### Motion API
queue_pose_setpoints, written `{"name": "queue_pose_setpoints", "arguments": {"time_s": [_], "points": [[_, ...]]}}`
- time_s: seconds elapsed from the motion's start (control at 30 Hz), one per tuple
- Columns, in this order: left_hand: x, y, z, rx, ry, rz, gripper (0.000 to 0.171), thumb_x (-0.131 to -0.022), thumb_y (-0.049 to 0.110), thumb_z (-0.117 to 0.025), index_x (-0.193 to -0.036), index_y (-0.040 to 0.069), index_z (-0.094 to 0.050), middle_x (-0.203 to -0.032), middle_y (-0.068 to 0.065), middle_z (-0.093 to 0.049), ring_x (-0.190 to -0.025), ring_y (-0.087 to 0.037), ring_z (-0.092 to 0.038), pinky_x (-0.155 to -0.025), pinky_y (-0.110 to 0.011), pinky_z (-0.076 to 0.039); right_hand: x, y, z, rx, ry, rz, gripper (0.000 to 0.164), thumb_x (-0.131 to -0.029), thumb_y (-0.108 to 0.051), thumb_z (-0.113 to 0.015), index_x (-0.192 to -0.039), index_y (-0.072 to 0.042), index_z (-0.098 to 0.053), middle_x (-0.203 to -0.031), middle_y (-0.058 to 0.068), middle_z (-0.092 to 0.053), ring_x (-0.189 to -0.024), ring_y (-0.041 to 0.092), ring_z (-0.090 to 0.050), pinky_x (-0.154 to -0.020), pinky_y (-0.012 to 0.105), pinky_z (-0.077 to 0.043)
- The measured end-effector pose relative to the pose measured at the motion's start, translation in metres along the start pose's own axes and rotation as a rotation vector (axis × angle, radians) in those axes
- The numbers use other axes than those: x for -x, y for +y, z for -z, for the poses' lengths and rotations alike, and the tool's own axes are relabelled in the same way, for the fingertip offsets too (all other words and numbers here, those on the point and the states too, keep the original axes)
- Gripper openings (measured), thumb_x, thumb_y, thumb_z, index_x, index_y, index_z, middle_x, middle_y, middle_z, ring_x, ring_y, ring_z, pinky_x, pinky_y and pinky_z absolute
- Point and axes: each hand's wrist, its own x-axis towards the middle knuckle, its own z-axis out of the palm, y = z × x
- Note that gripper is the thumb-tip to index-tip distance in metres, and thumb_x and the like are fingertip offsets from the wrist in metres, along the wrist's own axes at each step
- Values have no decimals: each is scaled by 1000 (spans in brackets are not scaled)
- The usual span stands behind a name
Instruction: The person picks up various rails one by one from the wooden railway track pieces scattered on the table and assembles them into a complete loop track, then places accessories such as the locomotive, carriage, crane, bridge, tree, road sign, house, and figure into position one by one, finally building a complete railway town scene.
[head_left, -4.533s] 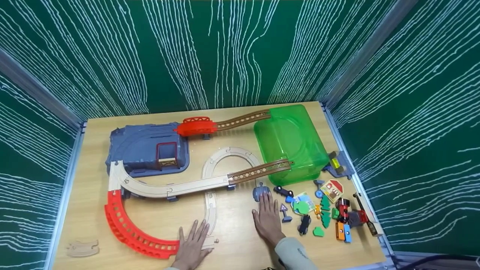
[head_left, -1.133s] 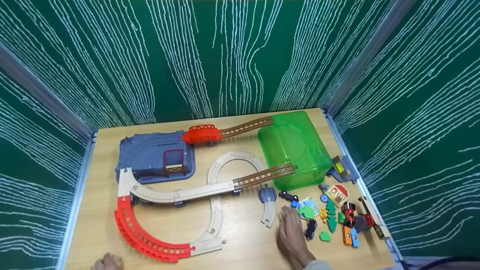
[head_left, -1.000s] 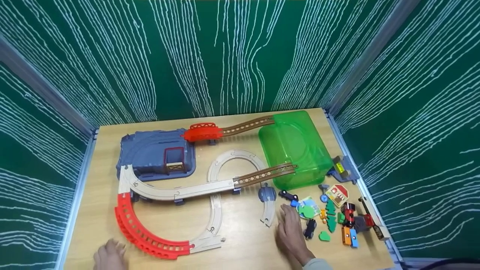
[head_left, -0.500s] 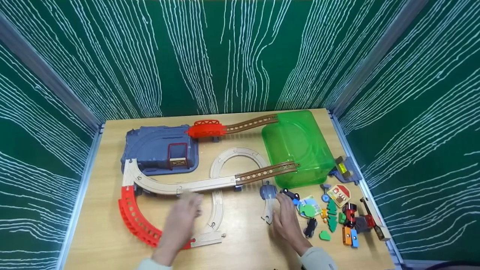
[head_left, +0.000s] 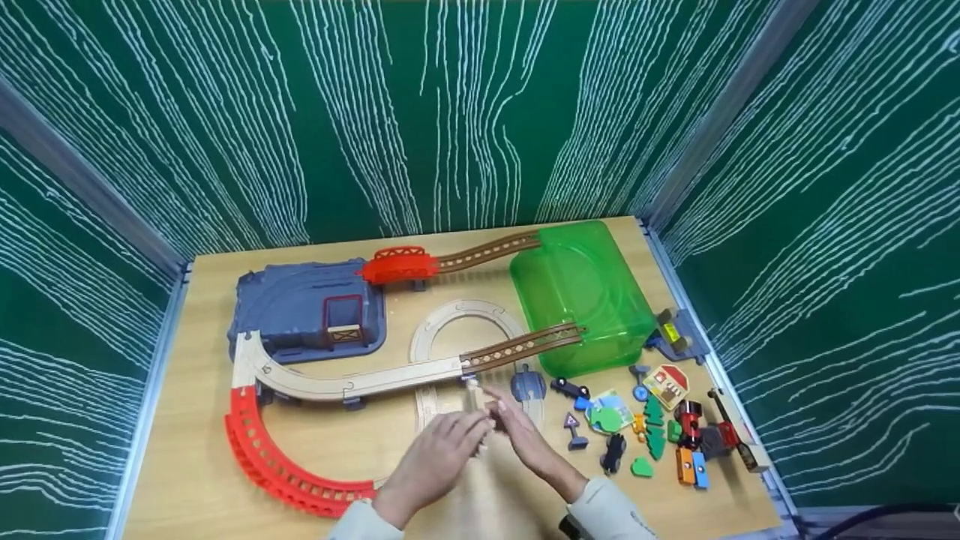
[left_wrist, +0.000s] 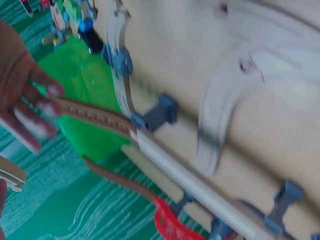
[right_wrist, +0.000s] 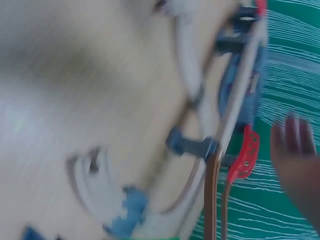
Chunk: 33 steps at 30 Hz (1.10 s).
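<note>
My left hand (head_left: 433,459) is raised over the front middle of the table and grips a short wooden track piece (left_wrist: 12,172). One end of that piece shows beyond its fingers in the head view; the rest is hidden. Beside it is my right hand (head_left: 536,450), fingers extended and close to the piece, holding nothing. Below and behind the hands lie the curved wooden track (head_left: 424,405) and a grey round connector track (head_left: 528,385). A red curved track (head_left: 277,465) runs to the left, its front end partly behind the left forearm.
A raised wooden track (head_left: 405,375) on grey supports joins a brown track (head_left: 517,349) leading to the green box (head_left: 592,292). The grey mountain base (head_left: 292,300) and red bridge (head_left: 400,266) stand behind. Several small toys, including green trees (head_left: 654,427), lie at right.
My left hand has taken the wooden track piece from the table's front left corner and carried it right to the middle. My right hand has moved left and up to it.
</note>
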Motion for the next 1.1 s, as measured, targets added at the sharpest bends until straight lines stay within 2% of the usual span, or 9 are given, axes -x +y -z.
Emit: {"name": "queue_pose_setpoints", "arguments": {"time_s": [0.1,0.2,0.33,0.43,0.57,0.7,0.8,0.9,1.1], "points": [[-1,7,-12,85,24,24,40,-81,14,-44,-120,5,-46,-122,-6,-45,-104,-17,-44,-93,-27,-35,0,7,-1,-306,-70,-130,49,-98,-25,-23,-133,10,-20,-103,0,-56,-89,8,-53,-76,24,-45],[3,11,-24,200,90,46,45,-77,13,-52,-119,0,-46,-121,-9,-45,-105,-17,-44,-95,-24,-33,3,12,-1,-486,-89,-178,43,-97,-20,-27,-132,5,-26,-104,1,-56,-90,10,-54,-76,24,-46],[9,14,-37,317,187,125,53,-63,12,-63,-112,-2,-49,-114,-9,-50,-101,-16,-48,-89,-23,-38,9,22,5,-552,-1,-202,27,-95,-12,-35,-120,-4,-40,-98,3,-60,-84,12,-58,-72,24,-47],[13,16,-47,341,186,242,60,-55,12,-65,-112,0,-50,-107,-5,-53,-96,-13,-50,-83,-23,-42,14,32,11,-487,113,-244,17,-92,-8,-41,-109,-6,-42,-83,1,-62,-67,10,-58,-61,21,-47],[18,19,-63,275,48,384,64,-54,10,-64,-115,4,-50,-99,-2,-55,-91,-13,-51,-78,-25,-44,21,43,18,-305,233,-291,17,-89,-3,-47,-101,3,-38,-66,0,-56,-53,9,-52,-49,19,-42],[19,22,-81,179,-140,450,58,-55,12,-66,-112,7,-55,-88,0,-54,-81,-15,-50,-68,-27,-44,26,47,22,-122,277,-275,23,-88,1,-47,-100,18,-38,-65,6,-53,-52,9,-49,-48,20,-40],[17,25,-92,159,-290,455,59,-57,15,-69,-114,10,-55,-86,-1,-54,-75,-16,-49,-64,-28,-42,30,51,26,-12,313,-269,24,-86,4,-48,-98,23,-42,-64,12,-51,-50,7,-47,-46,20,-39],[14,27,-103,153,-418,432,67,-58,20,-73,-121,15,-51,-87,-3,-54,-74,-18,-50,-63,-29,-42,35,65,33,16,363,-303,23,-84,4,-50,-96,23,-46,-64,16,-52,-48,8,-49,-46,23,-41],[8,35,-123,59,-552,358,73,-59,26,-76,-126,24,-47,-90,-6,-54,-72,-20,-51,-57,-30,-43,41,100,39,-1,488,-329,25,-79,7,-55,-96,21,-43,-63,12,-54,-48,15,-54,-45,28,-47]]}}
